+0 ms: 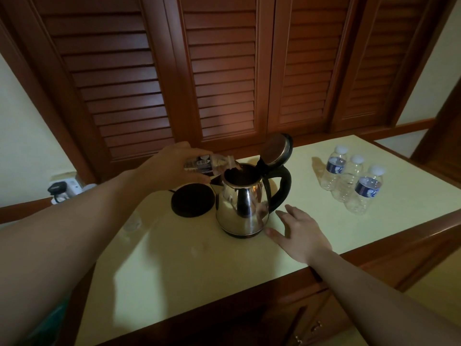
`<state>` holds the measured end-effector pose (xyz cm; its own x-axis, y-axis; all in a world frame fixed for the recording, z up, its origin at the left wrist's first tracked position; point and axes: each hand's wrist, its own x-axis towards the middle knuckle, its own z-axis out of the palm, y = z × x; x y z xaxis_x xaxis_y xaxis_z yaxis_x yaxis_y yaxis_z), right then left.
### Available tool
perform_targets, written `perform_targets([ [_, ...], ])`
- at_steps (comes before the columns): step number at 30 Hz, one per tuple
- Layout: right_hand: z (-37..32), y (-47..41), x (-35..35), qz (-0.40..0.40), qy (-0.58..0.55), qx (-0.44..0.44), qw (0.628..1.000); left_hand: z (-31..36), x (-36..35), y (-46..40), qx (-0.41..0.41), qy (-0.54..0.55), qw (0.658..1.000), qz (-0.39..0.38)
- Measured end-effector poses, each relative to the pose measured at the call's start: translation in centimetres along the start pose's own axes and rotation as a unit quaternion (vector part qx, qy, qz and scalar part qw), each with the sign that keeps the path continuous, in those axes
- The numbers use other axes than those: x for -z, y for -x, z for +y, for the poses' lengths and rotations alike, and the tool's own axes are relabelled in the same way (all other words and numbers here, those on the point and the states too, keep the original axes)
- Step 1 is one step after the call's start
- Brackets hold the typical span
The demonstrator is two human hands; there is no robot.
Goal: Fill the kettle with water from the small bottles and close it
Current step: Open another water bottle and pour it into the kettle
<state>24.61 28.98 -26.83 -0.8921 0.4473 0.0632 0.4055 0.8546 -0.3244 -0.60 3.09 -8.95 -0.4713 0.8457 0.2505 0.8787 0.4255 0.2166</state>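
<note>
The right hand point(296, 233) lies flat, fingers spread, on the counter point(199, 270) beside the shiny steel kettle point(243, 203), lid up. The left hand point(172, 166) grips a tipped, seemingly near-empty bottle point(210, 164) over its mouth.

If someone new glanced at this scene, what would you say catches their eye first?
Probably the shiny steel kettle at the counter's centre, its lid standing open, with the left hand tipping a small bottle over its mouth. Next, three capped bottles stand clustered to the right, and the right hand rests flat beside the kettle.
</note>
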Motion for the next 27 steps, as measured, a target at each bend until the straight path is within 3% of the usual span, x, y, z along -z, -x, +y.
perform_targets([
  [27, 0.3, -0.4, -0.4, -0.028, 0.042, 0.005, 0.999, 0.8, 1.6, -0.3, -0.008, -0.036, 0.999, -0.031],
])
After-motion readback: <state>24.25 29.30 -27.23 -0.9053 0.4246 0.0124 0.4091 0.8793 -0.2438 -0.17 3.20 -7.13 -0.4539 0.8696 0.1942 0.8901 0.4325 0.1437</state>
